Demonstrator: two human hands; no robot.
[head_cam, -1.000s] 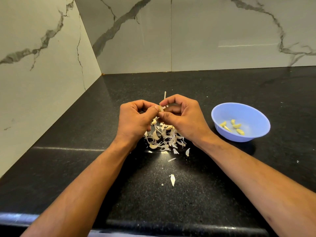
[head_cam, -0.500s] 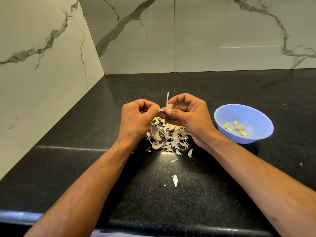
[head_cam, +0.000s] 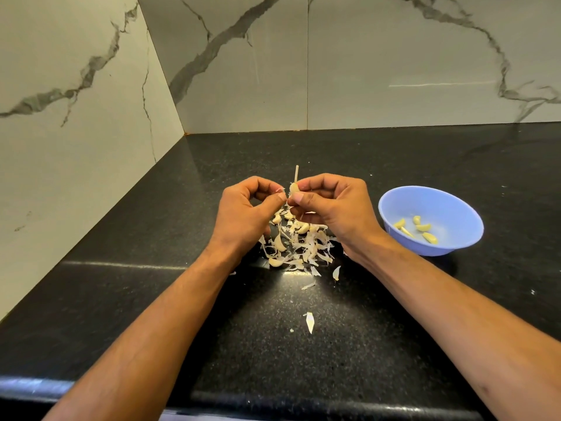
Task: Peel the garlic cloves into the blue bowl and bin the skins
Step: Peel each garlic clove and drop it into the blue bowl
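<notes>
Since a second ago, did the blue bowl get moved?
No. The blue bowl sits at the same spot on the black counter, right of the skin pile; only the head camera shifted.

The counter (head_cam: 394, 165) is black speckled stone, polished, meeting marble-patterned walls in a corner beyond the hands. Directly below the hands (head_cam: 243, 214) lies a heap of garlic skins (head_cam: 303, 247) mixed with unpeeled cloves (head_cam: 280, 243). A blue bowl (head_cam: 455, 205) stands right of the right hand. Stray skin flakes (head_cam: 309, 322) lie nearer the counter edge.
</notes>
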